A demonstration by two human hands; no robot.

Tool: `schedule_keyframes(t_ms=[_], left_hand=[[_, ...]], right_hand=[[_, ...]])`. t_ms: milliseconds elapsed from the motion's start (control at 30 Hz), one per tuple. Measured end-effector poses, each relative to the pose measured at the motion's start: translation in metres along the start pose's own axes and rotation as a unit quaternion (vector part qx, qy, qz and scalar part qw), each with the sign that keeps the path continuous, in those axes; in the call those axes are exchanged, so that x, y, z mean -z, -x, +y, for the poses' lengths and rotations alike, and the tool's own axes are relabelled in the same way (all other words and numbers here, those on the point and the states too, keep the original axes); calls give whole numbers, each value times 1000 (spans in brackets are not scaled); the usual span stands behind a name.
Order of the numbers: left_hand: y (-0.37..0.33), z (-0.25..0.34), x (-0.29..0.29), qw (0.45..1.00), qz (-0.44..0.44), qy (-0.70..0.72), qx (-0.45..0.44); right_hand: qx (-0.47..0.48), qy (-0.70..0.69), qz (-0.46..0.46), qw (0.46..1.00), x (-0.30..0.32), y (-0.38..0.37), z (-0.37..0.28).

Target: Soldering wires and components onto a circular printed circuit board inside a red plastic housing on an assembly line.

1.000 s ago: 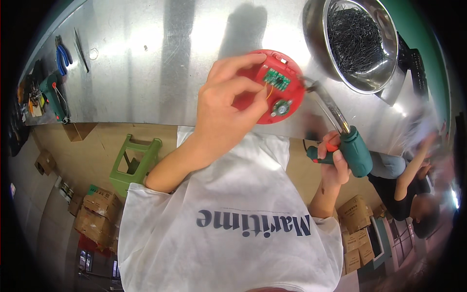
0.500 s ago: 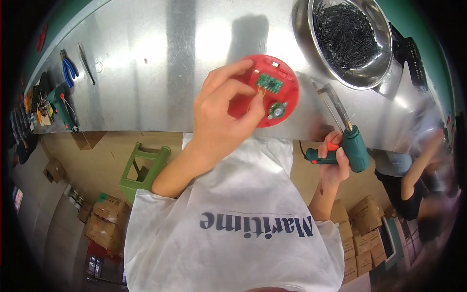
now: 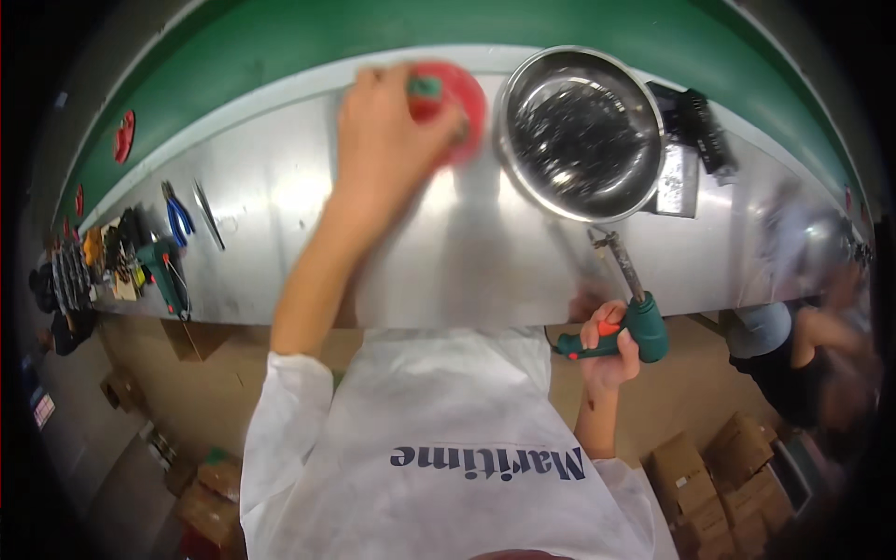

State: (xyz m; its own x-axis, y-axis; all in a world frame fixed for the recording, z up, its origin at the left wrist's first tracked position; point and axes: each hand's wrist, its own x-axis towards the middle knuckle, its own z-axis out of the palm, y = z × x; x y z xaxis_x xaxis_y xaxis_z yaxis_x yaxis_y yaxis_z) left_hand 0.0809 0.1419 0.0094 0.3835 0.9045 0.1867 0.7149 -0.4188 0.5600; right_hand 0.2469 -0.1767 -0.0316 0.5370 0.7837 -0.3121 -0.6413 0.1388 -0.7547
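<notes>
My left hand [image 3: 378, 135], blurred by motion, reaches to the far side of the bench, thumb and fingers curled round a red round plastic housing [image 3: 472, 98]. On that housing is a small green circuit board [image 3: 425, 88]; finer parts are smeared. Close to the bench's front edge, my right hand [image 3: 611, 362] grips the handle of a dark green soldering gun [image 3: 646, 329], a finger at its orange-red trigger. The gun's metal barrel points up and away, its tip just short of a steel bowl [image 3: 510, 161] filled with thin black pieces [image 3: 586, 131].
Blue-handled pliers [image 3: 178, 219] and tweezers [image 3: 208, 215] lie on the metal bench [image 3: 266, 252] at left, near a second green tool [image 3: 164, 271]. Dark items [image 3: 707, 135] sit right of the bowl. Another person's arm [image 3: 831, 336] appears at far right, cardboard boxes [image 3: 686, 476] below.
My left hand has carried the red housing away from me and leftward. The view has tilted up, showing more of the far green wall. My right hand still holds the soldering gun.
</notes>
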Motion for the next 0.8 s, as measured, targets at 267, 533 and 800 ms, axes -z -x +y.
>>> schedule_keyframes(t_ms=[267, 533, 800], left_hand=[[-181, -68, -28, 993, 70, -99, 16], [-126, -94, 9, 985, 148, -87, -23], [-94, -296, 122, 927, 221, -283, 105]], right_hand=[[73, 44, 137, 987, -16, 3, -35], [319, 161, 248, 900, -38, -30, -71], [183, 92, 262, 943, -9, -15, -66]])
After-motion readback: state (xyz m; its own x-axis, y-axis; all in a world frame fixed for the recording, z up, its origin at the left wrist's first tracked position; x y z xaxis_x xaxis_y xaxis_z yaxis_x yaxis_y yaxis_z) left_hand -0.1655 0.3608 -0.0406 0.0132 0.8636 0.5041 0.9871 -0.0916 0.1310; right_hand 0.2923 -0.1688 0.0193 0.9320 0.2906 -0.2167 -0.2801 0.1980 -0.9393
